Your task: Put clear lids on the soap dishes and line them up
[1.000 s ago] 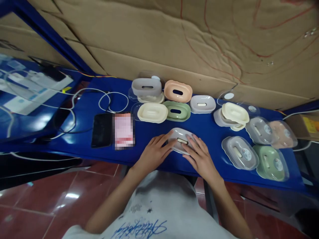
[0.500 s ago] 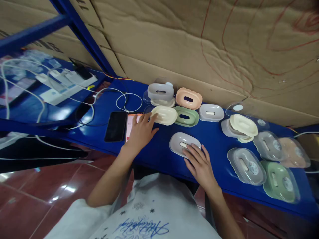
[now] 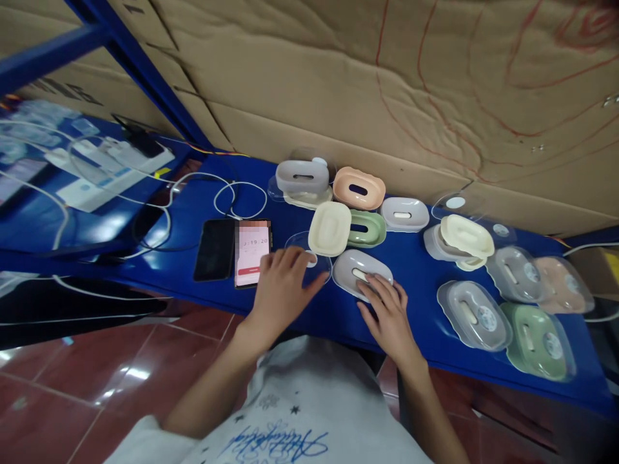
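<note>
My left hand (image 3: 285, 290) is over a clear lid (image 3: 323, 265) with a round white label, its fingertips on or just above the label and its fingers apart. Under the spread fingers of my right hand (image 3: 387, 316) lies a light grey oval dish (image 3: 345, 270) with a white slot piece. Behind them are a cream dish (image 3: 330, 229), turned at an angle, a green dish (image 3: 372, 229), a peach dish (image 3: 359, 188) with a dark slot, and a grey-white dish (image 3: 405, 214).
Two phones (image 3: 213, 250) (image 3: 253, 258) lie left of my left hand. White cables and a power strip (image 3: 116, 177) are farther left. Lidded dishes (image 3: 474, 316) (image 3: 536, 341) stand at the right, and cardboard (image 3: 300, 84) rises behind the blue table (image 3: 416, 316).
The clear lid has come toward me with my left hand, out from the cream dish, which has turned. My right hand stays on the grey dish.
</note>
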The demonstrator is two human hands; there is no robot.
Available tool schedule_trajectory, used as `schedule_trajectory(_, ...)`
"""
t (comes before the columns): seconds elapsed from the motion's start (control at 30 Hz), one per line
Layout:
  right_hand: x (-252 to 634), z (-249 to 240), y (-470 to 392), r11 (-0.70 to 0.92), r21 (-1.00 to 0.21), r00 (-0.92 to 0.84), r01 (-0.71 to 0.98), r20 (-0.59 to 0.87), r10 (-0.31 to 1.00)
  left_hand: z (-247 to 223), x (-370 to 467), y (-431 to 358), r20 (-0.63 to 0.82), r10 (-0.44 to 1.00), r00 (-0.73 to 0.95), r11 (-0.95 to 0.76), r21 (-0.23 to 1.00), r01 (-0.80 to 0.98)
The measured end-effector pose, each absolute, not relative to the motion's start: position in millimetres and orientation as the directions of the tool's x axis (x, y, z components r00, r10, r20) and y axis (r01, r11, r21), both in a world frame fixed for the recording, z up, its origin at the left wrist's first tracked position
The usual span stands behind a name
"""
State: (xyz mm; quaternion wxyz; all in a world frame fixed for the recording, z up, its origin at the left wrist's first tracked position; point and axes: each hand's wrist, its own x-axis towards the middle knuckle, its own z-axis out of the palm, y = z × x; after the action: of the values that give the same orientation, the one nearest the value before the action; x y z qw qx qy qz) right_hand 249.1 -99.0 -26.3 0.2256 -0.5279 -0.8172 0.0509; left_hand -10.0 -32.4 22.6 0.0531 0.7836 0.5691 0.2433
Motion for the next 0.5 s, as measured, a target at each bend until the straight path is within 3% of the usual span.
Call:
schedule_trajectory(0.1,249.1,-25.8,-97.7,0.417,-0.338,-0.319,0.844,0.310,0.896,15.0,-8.4,-50.9,0.198,0.931,0.307,-0.359,0.344,0.868)
schedule_trajectory(0.2,249.8,-26.4,-97.9,0.419,-0.344,-0.323,0.840,0.304,0.896,21.4,-16.2,-56.7,0.244,0.946,0.214,-0.321,0.611,0.724)
schedule_trajectory(0.27,250.1,-26.9,-99.8,0.444,-0.344,-0.344,0.827,0.313,0.885,33.0,-22.1,-57.2,0.267,0.960,0.086,-0.272,0.808,0.523)
schedule_trajectory(0.33,249.9,-26.6,-102.7,0.456,-0.347,-0.328,0.820,0.368,0.870,43.8,-23.1,-56.4,0.232,0.973,0.005,-0.223,0.928,0.297)
schedule_trajectory(0.4,249.7,-24.8,-104.8,0.453,-0.357,-0.263,0.817,0.468,0.844,47.9,-16.9,-54.5,0.158,0.987,0.022,-0.159,0.985,0.065)
schedule_trajectory(0.5,252.1,-19.3,-103.1,0.479,-0.356,-0.234,0.802,0.550,0.802,39.2,2.0,-49.4,-0.009,0.981,0.192,0.049,0.978,-0.204)
